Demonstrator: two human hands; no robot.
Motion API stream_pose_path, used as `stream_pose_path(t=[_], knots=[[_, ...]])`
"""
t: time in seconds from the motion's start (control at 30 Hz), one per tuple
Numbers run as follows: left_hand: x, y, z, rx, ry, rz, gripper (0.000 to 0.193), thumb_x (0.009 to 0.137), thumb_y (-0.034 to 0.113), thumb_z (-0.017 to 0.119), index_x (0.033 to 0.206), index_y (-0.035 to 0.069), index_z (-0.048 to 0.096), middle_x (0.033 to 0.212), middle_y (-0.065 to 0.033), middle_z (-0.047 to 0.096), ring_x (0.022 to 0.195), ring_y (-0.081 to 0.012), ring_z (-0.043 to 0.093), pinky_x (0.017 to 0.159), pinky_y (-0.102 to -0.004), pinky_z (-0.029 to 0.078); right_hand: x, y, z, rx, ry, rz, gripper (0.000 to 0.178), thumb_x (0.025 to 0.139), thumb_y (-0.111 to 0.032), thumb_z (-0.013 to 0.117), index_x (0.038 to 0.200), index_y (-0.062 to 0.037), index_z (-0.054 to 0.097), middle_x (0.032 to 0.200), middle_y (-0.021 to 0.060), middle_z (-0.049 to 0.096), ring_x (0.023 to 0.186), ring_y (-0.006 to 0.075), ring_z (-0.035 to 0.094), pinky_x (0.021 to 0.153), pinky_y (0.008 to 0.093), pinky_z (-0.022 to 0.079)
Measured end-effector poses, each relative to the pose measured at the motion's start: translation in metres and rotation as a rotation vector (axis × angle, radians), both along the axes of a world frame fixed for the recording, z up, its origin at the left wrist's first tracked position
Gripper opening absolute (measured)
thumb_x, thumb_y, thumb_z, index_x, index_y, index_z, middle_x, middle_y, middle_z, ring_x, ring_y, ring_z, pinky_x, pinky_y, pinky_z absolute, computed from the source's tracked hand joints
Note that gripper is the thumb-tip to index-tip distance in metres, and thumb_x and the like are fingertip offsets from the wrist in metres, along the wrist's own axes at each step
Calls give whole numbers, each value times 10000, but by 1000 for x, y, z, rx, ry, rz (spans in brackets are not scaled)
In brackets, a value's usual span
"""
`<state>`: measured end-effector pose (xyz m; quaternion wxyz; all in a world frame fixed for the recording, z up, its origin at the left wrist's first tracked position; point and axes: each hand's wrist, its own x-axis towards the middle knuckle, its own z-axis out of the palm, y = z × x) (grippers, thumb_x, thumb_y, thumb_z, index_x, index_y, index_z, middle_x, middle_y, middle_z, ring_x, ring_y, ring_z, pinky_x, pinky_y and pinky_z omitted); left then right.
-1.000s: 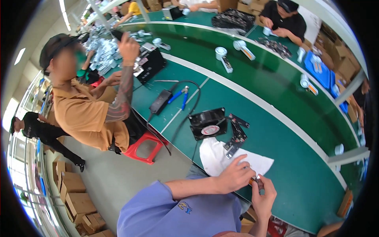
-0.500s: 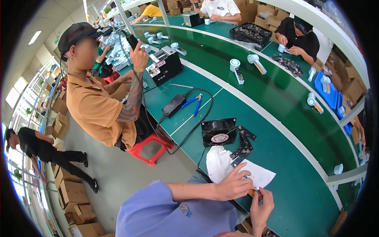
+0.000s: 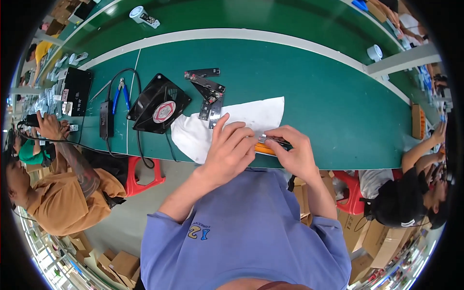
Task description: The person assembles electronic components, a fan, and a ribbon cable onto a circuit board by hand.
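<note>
My left hand [image 3: 230, 151] is closed around an orange piece [image 3: 264, 148] with a whitish end, held just in front of me at the table's near edge. Much of that piece is hidden by my fingers. Between thumb and fingers, my right hand [image 3: 296, 153] pinches a narrow dark strip [image 3: 279, 140], like a small circuit board, against the top of the orange piece. A white cloth [image 3: 258, 113] lies beneath and beyond my hands. Several dark circuit board strips [image 3: 205, 87] are heaped at its far left edge.
A black box fan [image 3: 159, 104] stands left of the cloth. Further left are blue-handled cutters [image 3: 121, 95], a black power adapter [image 3: 106, 119] with its cable, and a black machine [image 3: 77, 92]. A handheld fan [image 3: 144, 17] lies on the green belt [image 3: 232, 14]. People sit at both sides.
My view has swung to the right and down, so my hands now appear in the middle. Both hands still hold the pieces together; the right-hand neighbour has come into view.
</note>
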<state>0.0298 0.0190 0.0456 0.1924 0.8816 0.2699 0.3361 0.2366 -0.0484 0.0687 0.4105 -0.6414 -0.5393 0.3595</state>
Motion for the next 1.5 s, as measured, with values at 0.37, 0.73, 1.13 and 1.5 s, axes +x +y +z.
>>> stream_pose_path(t=[0.37,0.73,1.13,1.5], knots=[[-10,1,3,-44,46,-202,342,823,157,861,1122,53,731,1203,-79,663,1245,-311,604,1169,-584,417,9,-14,2,83,-11,87,195,934,-60,786,1112,18,762,1052,132,749,936,244,735,828,333,590],[-16,2,0,129,158,-201,250,806,115,866,1029,93,756,1298,-88,661,1293,-325,589,1168,-585,439,-2,-27,6,265,-242,164,256,886,-33,817,1134,-9,760,1168,129,714,983,308,700,810,404,596],[-15,0,17,75,292,-213,311,827,86,818,1107,52,684,1357,-177,607,1323,-390,566,1128,-584,475,-6,-28,7,299,-279,124,253,858,7,814,1108,-8,772,1119,111,725,990,307,683,842,402,582],[-18,3,21,163,356,-262,281,826,69,709,1101,39,661,1362,-194,591,1353,-411,540,1129,-566,472,-6,-28,6,308,-261,84,246,851,14,816,1092,-4,769,1101,106,728,996,304,682,840,397,582]])
